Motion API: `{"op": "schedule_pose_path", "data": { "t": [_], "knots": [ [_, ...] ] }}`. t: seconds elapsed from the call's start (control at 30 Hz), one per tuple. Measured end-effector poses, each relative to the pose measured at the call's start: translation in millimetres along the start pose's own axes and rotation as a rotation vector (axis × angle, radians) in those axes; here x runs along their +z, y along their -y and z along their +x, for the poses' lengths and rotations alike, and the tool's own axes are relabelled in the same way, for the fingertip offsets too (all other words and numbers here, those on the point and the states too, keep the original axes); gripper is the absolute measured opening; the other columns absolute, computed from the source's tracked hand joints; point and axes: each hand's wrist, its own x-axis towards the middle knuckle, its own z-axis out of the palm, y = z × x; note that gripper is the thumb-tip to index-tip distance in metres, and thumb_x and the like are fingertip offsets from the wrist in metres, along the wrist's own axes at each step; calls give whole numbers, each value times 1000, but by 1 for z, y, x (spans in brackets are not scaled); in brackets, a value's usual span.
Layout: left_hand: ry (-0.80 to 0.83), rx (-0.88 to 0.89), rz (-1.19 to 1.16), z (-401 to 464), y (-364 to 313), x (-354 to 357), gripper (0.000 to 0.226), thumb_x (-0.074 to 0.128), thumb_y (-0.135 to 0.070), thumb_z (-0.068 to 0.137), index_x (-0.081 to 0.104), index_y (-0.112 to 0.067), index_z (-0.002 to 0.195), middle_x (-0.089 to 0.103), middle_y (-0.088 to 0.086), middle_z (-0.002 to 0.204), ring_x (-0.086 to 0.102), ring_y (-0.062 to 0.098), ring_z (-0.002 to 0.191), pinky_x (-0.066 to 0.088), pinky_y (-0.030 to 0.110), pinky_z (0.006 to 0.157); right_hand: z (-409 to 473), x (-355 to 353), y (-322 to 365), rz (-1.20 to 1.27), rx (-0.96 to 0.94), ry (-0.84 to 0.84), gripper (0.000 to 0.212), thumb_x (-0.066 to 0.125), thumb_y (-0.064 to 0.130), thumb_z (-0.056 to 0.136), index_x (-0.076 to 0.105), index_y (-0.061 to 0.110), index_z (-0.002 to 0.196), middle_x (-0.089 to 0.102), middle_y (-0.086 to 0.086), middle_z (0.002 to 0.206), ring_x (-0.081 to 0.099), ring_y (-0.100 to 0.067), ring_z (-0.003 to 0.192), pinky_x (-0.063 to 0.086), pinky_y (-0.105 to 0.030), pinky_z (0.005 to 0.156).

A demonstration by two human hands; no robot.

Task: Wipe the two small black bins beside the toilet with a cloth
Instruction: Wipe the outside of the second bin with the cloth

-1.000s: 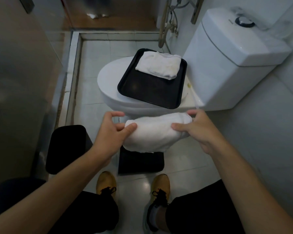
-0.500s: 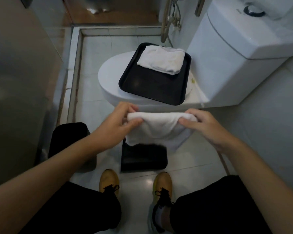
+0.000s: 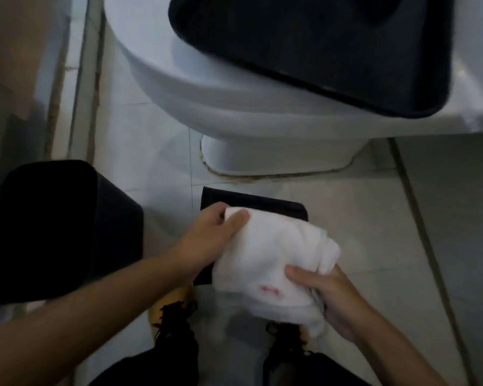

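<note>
A: Two black bins on the tiled floor. The larger black bin (image 3: 53, 232) stands at the far left, against the wall there, well clear of the toilet base.

B: And the second?

A: The smaller black bin (image 3: 251, 203) sits just in front of the toilet (image 3: 195, 87) pedestal, between the person's hands. Only its far edge and a strip on its left side show; a white cloth (image 3: 271, 260) covers the rest of it from this view.

B: Who has the cloth?

A: Both hands. The left hand (image 3: 207, 243) grips the cloth's upper left end, thumb curled over the top of the fabric. The right hand (image 3: 326, 299) holds the lower right end, fingers wrapped under it and the thumb pressed on top. The cloth is bunched, with a small red mark near its lower edge.

B: Is it touching the bin?

A: I cannot tell whether it rests on the bin or is held just above.

B: Anything on the toilet?

A: A black tray (image 3: 332, 45) lies on the closed lid, toward the right. Below the hands, tan shoes with black laces (image 3: 173, 310) stand on the tiles.
</note>
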Motion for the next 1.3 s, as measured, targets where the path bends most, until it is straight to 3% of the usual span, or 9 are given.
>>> {"op": "schedule_pose_path", "data": {
  "t": [0.17,0.3,0.4,0.47,0.63,0.83,0.97,1.13,1.3],
  "knots": [
    [-155,302,-80,19,80,6,15,51,-28,98,65,-25,100,69,-6,91,67,11,82,56,25,70,22,-6,-24,-238,-202,-385,24,82,3,76,77,26,78,76,14,79,72,-2,75,54,-23,67],
    [-616,277,132,43,111,-4,16,50,-29,100,48,-27,116,48,-14,106,54,-1,94,46,12,76,30,14,-8,-645,-615,-755,40,87,50,67,51,33,64,55,27,50,55,24,59,39,3,55],
    [-358,23,-23,62,116,2,34,33,-42,104,57,-18,108,60,-6,97,58,1,86,49,21,74,59,22,-6,-987,-829,-645,32,81,46,77,65,19,75,61,13,66,63,-5,65,54,-28,61],
    [-367,63,38,72,120,6,40,33,-35,105,58,-6,92,60,9,83,56,8,70,45,21,61,91,20,-17,-1330,-885,-522,29,79,36,70,68,10,79,59,0,78,56,-20,82,45,-38,74],
    [-424,130,112,84,135,5,40,35,-27,105,53,2,85,57,20,75,55,29,67,44,44,60,147,20,-42,-1655,-645,-260,56,71,52,68,56,25,116,37,-12,145,35,-36,135,32,-54,107],
    [-391,160,73,89,133,2,36,36,-20,105,52,5,86,56,16,73,51,12,61,41,29,55,144,53,-64,-1643,-913,-388,49,70,33,77,62,14,121,54,-13,104,52,-29,86,42,-39,71],
    [-389,201,30,83,139,2,30,38,-15,105,56,7,94,62,21,85,59,22,74,50,30,64,158,54,-58,-1565,-1018,-161,53,80,18,69,65,10,120,56,-15,102,55,-29,86,50,-38,71],
    [-442,209,130,88,136,5,40,32,-26,106,54,0,85,57,15,74,53,20,63,42,28,54,204,92,-2,-1403,-853,-358,44,76,26,77,67,16,118,51,-9,111,50,-26,100,45,-34,78],
    [-481,145,104,85,145,6,21,42,1,100,61,6,97,58,7,87,54,17,75,37,18,63,195,102,-21,-1477,-1027,123,36,71,25,84,68,20,119,49,-5,104,49,-25,98,39,-32,72]
  ]
}}
